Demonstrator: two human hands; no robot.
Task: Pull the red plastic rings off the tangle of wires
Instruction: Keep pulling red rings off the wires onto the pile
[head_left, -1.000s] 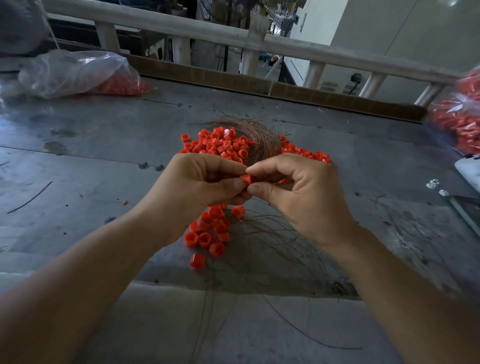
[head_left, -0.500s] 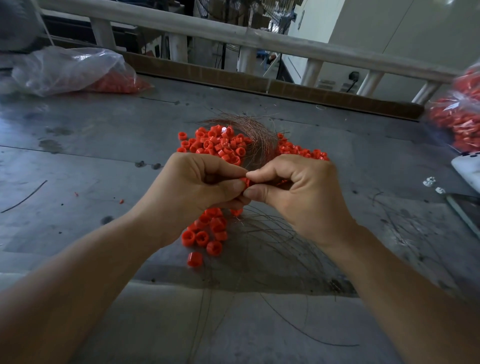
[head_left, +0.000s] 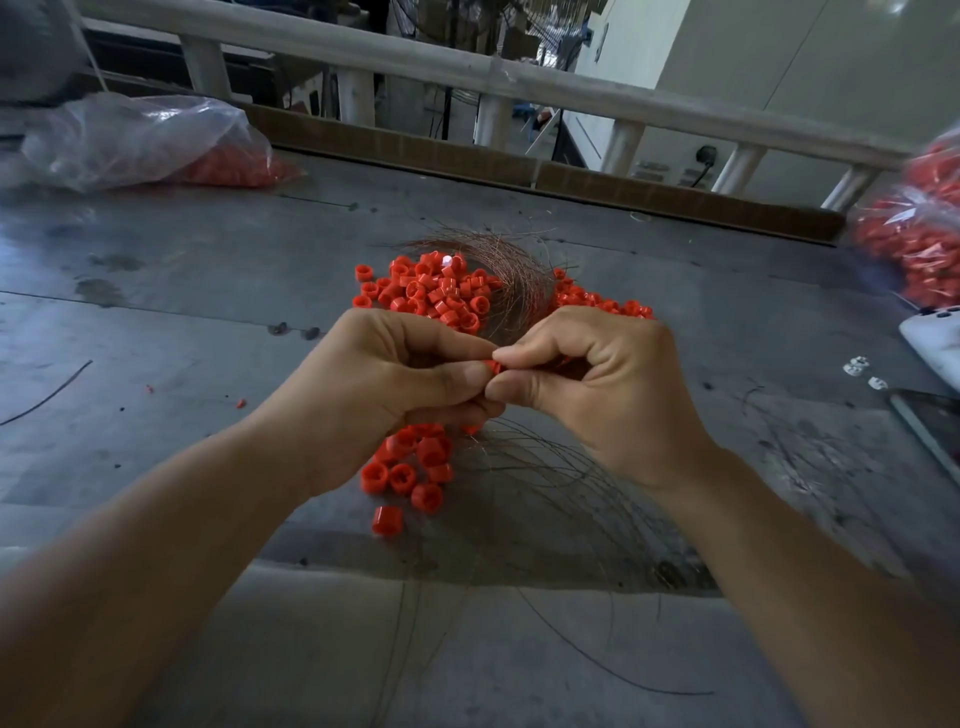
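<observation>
Head view: the left hand (head_left: 384, 384) and the right hand (head_left: 602, 384) pinch one red ring (head_left: 493, 367) between their fingertips, above the wire tangle (head_left: 519, 275) — the thin wire may snap or the ring may slip away.

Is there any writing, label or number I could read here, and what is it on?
None is readable. The clear bag, red rings and white object at the right edge show no print; the clutter behind the railing is too blurred to tell.
</observation>
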